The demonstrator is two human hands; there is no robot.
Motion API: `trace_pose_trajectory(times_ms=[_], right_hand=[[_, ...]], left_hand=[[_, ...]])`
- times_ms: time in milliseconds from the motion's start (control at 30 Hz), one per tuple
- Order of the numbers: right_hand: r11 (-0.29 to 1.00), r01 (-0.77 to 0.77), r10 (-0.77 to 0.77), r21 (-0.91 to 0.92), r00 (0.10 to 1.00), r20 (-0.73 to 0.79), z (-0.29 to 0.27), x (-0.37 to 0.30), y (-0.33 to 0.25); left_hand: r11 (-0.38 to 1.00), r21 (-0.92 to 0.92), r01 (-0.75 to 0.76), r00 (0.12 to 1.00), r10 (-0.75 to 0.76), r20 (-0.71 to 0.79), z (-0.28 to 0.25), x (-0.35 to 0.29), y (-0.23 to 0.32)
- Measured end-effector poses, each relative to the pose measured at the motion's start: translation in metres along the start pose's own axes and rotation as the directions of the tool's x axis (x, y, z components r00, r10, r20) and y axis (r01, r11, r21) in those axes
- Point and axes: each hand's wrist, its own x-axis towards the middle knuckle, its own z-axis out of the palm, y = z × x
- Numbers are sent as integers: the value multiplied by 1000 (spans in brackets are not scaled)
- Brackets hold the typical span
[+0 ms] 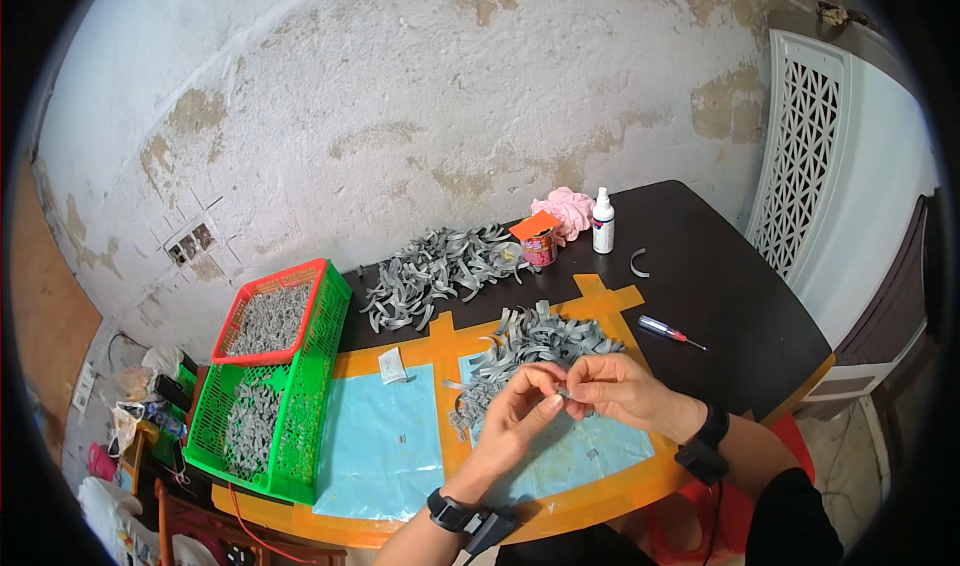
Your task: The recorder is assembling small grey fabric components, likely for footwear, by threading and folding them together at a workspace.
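Note:
My left hand [522, 411] and my right hand [618, 391] meet above the front of the table, fingertips pinched together. Between them is a small grey piece [562, 392], mostly covered by the fingers, so its exact kind cannot be made out. Just beyond my hands lies a heap of curved grey strips [540, 338], partly hidden by them. Under the hands is a light blue plastic sheet [590, 466], edged with orange tape [455, 386]. Each wrist wears a black band with a cabled box.
At left, a red basket [300, 351] rests on a green basket [308, 436]; both hold small grey pieces. A second strip pile [440, 266] lies farther back, near a tin [540, 246], pink cloth [568, 211] and white spray bottle [603, 224]. A screwdriver [668, 332] lies right; a white packet [391, 366] left.

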Motion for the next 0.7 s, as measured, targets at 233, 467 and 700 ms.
trace_pose_trajectory(times_ms=[233,467,700], right_hand=[[1000,13,-13,12,999,-35,0,0,-3],[997,18,-19,-76,1000,-5,1,0,-1],[995,10,-13,-99,1000,-24,1,-1,2]], left_hand=[[921,376,-99,976,164,-145,1,4,3],[888,454,-77,979,154,-135,-1,1,2],[842,529,-107,972,200,-121,2,0,4]])
